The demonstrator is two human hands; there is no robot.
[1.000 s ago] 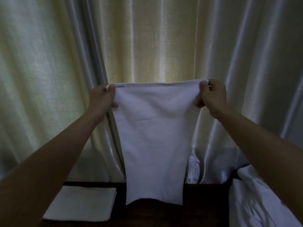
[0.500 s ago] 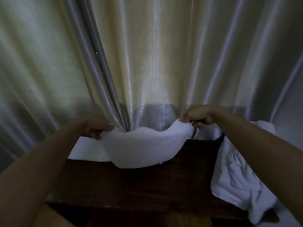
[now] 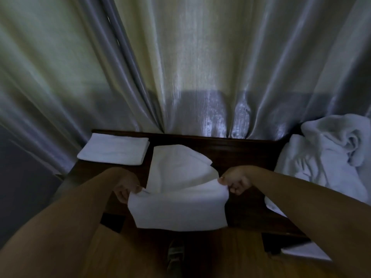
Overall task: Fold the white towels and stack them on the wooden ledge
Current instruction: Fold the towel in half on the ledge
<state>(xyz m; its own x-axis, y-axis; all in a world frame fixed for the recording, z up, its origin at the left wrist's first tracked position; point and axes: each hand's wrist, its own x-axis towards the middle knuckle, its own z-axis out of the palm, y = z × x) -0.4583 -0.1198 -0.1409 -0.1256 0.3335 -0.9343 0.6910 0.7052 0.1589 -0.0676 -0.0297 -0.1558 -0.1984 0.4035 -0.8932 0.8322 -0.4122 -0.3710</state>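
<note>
A white towel [image 3: 178, 197] lies across the dark wooden ledge [image 3: 241, 149], its far part flat on the wood and its near end hanging over the front edge. My left hand [image 3: 125, 190] pinches the towel's near left corner. At the near right corner, my right hand [image 3: 235, 182] pinches the cloth too. A folded white towel [image 3: 114, 150] rests flat on the ledge's left end. A heap of unfolded white towels [image 3: 329, 155] sits on the right end.
Shiny pale curtains [image 3: 180, 67] hang right behind the ledge and touch its back edge. A brown floor [image 3: 140, 255] shows below, with my foot [image 3: 175, 255] near the ledge. White cloth [image 3: 305, 252] shows at the lower right.
The towel went from held up against the curtain to laid down on the ledge. Both hands came down and toward me, pulling its held edge over the front.
</note>
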